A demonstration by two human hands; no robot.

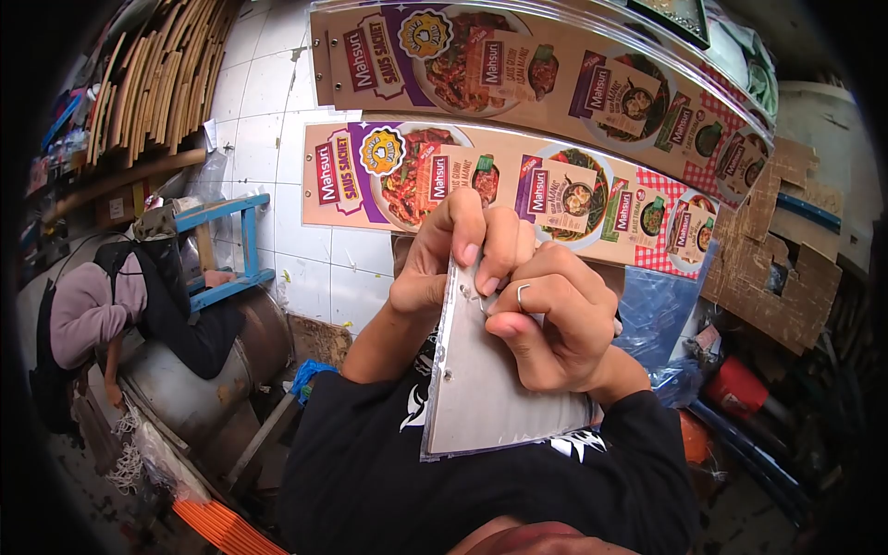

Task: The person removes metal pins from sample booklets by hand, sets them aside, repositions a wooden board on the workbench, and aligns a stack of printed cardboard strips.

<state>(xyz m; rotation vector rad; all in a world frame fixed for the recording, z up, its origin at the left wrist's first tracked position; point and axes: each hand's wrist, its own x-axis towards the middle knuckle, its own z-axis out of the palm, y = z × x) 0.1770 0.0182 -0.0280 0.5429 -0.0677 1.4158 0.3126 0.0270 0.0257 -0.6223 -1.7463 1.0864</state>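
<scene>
Left hand (430, 268) and right hand (564, 319) press close together, clamped on the far end of a flat, pale-grey, plastic-covered panel (504, 407), on the person's side of the nearer long, tan, printed Mahsuri strip (504, 178). It looks light and fairly stiff, probably slippery-faced, so pinching its small-holed left edge (445, 376) should serve best. That edge runs crosswise to the strip, back toward the person, but foreshortening and the fingers obscure the panel's long axis.

Cluttered workshop, stacked wooden slats (171, 79), blue frame (250, 238)
</scene>
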